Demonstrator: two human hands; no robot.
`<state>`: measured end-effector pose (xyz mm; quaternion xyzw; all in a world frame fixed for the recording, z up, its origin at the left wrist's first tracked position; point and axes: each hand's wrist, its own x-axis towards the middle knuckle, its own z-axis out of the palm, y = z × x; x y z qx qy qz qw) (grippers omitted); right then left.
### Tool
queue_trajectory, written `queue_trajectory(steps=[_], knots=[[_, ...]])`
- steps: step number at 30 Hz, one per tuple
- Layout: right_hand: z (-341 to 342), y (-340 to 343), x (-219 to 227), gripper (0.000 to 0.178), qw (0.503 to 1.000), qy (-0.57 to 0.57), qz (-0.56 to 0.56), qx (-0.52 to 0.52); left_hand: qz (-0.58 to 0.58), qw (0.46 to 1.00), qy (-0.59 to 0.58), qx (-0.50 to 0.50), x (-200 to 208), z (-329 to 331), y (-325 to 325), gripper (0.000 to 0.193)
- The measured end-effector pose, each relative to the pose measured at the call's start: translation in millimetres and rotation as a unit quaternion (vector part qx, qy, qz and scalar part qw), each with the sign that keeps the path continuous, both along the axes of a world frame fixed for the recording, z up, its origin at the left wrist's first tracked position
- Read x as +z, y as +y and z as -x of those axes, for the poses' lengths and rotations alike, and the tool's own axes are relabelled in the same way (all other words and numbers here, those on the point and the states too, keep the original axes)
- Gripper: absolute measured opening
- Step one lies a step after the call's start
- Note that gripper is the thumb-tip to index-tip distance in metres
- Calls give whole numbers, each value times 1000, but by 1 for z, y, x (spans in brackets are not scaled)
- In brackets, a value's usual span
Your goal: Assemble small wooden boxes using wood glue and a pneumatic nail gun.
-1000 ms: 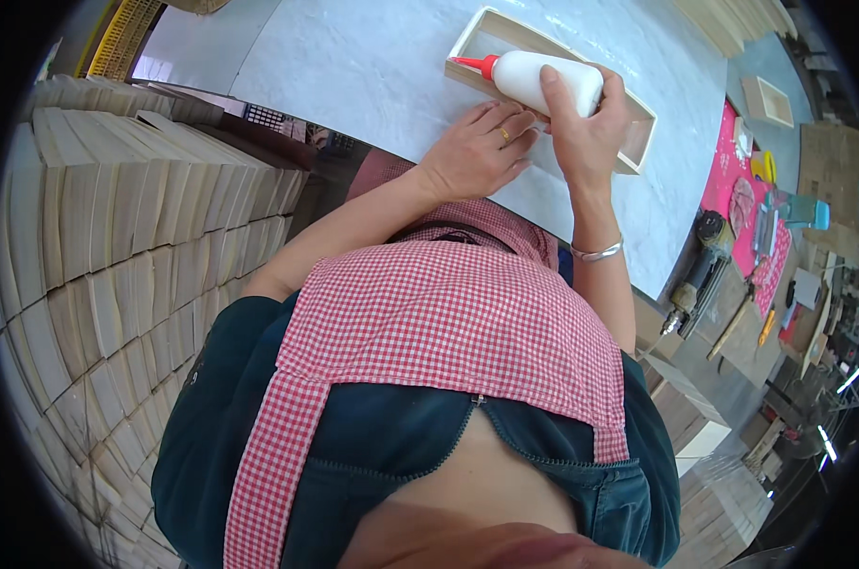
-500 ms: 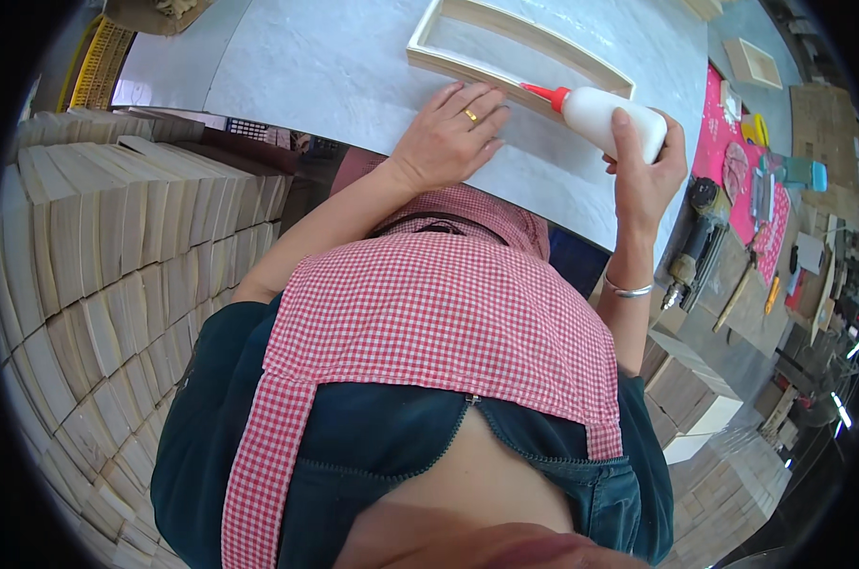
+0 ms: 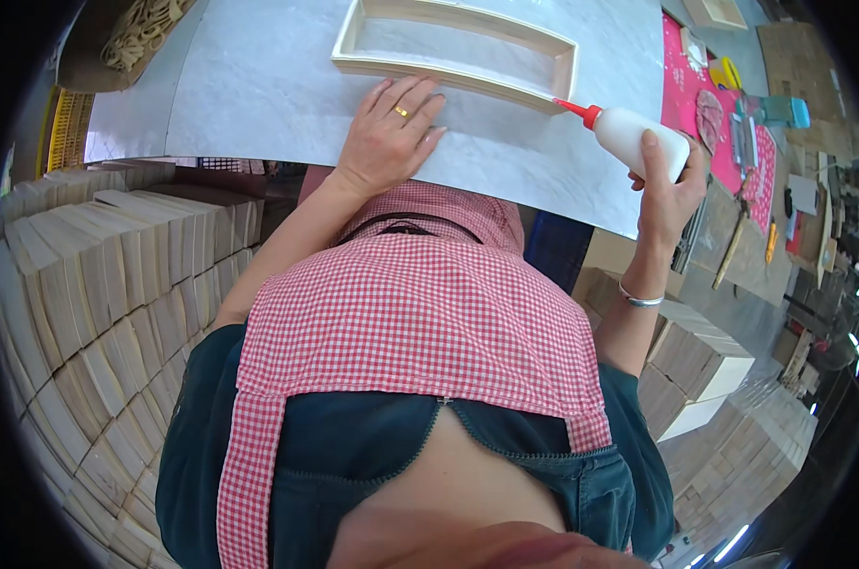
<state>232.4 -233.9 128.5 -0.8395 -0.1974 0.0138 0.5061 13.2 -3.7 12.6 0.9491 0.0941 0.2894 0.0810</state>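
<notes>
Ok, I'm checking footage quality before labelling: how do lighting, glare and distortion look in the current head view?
Head view: soft sheen on the table, faint shadow by the frame; head view: lamps glare at lower right; head view: fisheye curves the wood stacks near the black rim; head view: bottle looks reasonably sharp.

Right hand [image 3: 673, 185]: some fingers hidden behind the white bottle [image 3: 633, 140]. Nozzle [image 3: 579, 113] tip too small to tell if it's touching the wooden frame [image 3: 486, 88]. Top edge crops table [image 3: 259, 85], carton [image 3: 81, 71], small box [image 3: 719, 12]. Lower-right background blurred.
</notes>
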Motion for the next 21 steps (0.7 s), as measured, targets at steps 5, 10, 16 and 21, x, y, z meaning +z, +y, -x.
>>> queue_trajectory(steps=[5, 10, 16, 21], knots=[[-19, -18, -2, 41, 999, 12, -32, -18, 26, 1000, 4, 1, 2, -6, 0, 37], [-53, -20, -19, 42, 988, 3, -134, -76, 33, 999, 15, -1, 7, -1, -1, 40], [-188, -11, -47, 43, 971, -134, 5, -197, 26, 999, 20, -12, 8, -2, -5, 42], [-280, -17, -80, 48, 930, -216, 210, -209, 34, 998, 31, -34, 4, -5, -2, 42]])
